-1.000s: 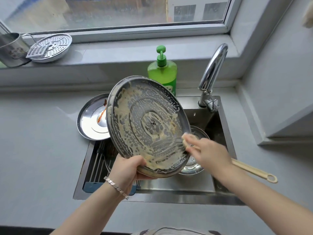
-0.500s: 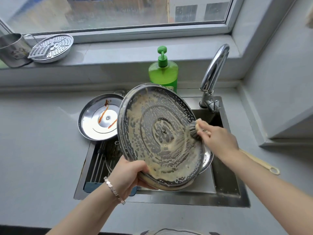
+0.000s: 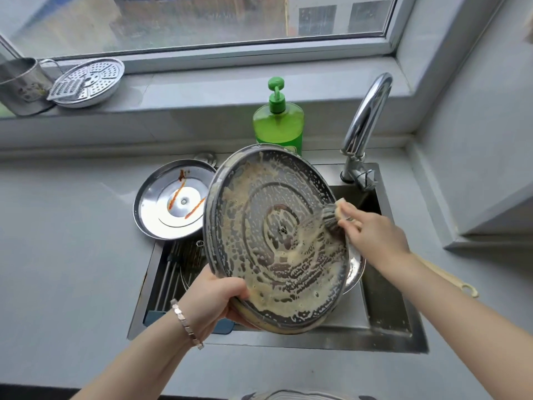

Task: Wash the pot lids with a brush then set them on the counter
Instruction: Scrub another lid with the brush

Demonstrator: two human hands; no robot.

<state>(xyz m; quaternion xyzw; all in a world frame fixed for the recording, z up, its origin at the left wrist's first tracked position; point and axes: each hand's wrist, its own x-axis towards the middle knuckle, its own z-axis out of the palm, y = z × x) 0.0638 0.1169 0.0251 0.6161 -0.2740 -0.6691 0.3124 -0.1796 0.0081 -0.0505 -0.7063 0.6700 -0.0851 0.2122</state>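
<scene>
A large steel pot lid, its underside coated in brownish suds, is tilted up over the sink. My left hand grips its lower left rim. My right hand holds a long-handled brush, bristles pressed on the lid's right side near the centre; the cream handle end sticks out past my forearm. A second, smaller steel lid with red sauce streaks lies upside down at the sink's left back corner, half on the counter.
The steel sink holds a rack and another steel dish, mostly hidden behind the lid. A green soap bottle and the tap stand behind. A metal cup and steamer plate sit on the windowsill. Grey counter surrounds.
The brush moved from the lid's lower right edge up and inward along its right side. The lid shifted slightly right and down, uncovering more of the stained lid behind.
</scene>
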